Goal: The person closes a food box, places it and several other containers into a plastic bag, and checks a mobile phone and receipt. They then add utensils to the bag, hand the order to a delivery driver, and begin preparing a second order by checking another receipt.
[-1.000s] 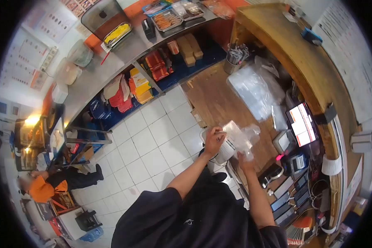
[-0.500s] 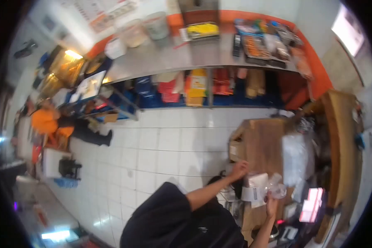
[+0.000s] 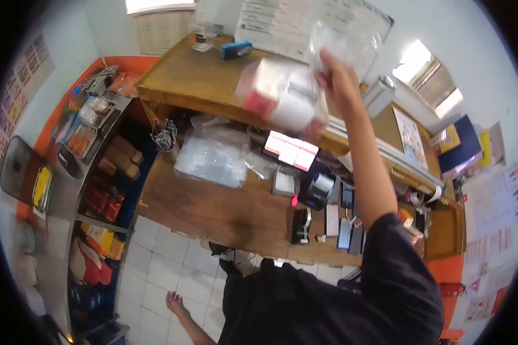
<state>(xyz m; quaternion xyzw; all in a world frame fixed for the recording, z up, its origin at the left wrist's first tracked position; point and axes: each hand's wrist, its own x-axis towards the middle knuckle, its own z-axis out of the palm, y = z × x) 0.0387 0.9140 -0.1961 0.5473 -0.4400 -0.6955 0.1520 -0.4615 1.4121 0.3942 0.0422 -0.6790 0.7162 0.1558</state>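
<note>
My right hand is raised and closed around the gathered top of a clear plastic bag. Below and left of the fingers hangs a white and red package with a white label, apparently inside the bag and slightly blurred. It is level with the front edge of the upper wooden shelf; contact with the shelf cannot be made out. Low at my side, my left hand is open above the white floor tiles, with its fingers apart and nothing in them.
On the wooden desk lie a stack of clear plastic bags, a lit screen, a label printer and several phones. A blue box sits on the upper shelf. The steel counter runs along the left.
The view has turned right toward the desk and shelf. My right hand has lifted the bagged package off the desk. My left hand has come away from the desk and dropped to my side.
</note>
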